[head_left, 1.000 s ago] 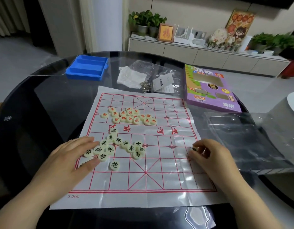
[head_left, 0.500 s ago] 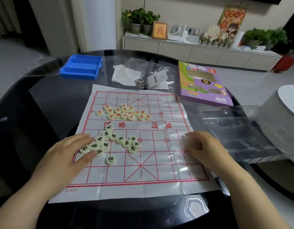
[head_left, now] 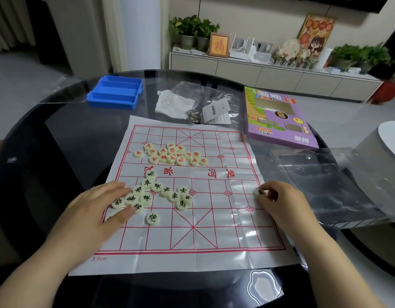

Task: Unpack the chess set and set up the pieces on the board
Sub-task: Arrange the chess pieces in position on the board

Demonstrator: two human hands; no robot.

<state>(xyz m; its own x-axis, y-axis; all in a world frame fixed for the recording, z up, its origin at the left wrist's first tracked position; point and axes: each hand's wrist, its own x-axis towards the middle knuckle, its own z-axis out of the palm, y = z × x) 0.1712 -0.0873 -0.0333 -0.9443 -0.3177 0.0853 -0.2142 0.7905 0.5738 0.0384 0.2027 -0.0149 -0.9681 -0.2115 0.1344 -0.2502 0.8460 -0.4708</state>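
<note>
Plainly, the cream round chess disc with a black character (head_left: 260,192) lies flat at the right-hand edge line of the white plastic board sheet printed with a red grid (head_left: 214,236), on the near half; the right hand (head_left: 283,205) pinches it by the rim with curled fingertips, the disc just left of the hand, toward the board's middle; being round, it has no long axis to mind, so only the crossing beneath it counts, and whether it sits squarely there I cannot tell.

Well apart to the left, the heap of black-lettered cream discs (head_left: 167,194) spreads over the near-left squares; the left hand (head_left: 96,210) rests on its edge, fingers straight and gripping nothing; the cluster of red-lettered cream discs (head_left: 172,155) waits beyond the river.

I judge the left hand nearer the supply, the right nearer the target file.

Farther out on the dark glass table (head_left: 59,141): a blue plastic tray (head_left: 116,92), a purple cardboard box (head_left: 278,121), a clear plastic blister tray (head_left: 321,181).
</note>
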